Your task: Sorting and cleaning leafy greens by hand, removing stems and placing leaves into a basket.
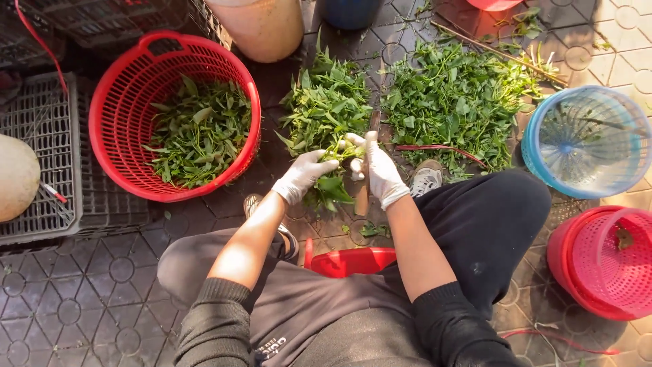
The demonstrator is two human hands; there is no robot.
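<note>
Both my hands wear white gloves. My left hand [303, 175] grips a bunch of green leafy stems [331, 185] just above my knees. My right hand [379, 170] holds a knife [367, 178] whose blade points up toward the greens, and its fingers also touch the top of the bunch. Directly beyond my hands lies a pile of leafy greens [326, 102] on the paved ground. A second, wider pile of greens [455, 102] is spread to the right of it.
A red basket [125, 88] with plucked leaves sits at left on grey crates [47, 156]. A blue basket [587, 143] and stacked red-pink baskets [604, 261] stand at right. A small red stool [350, 260] is under me. Buckets stand at the top.
</note>
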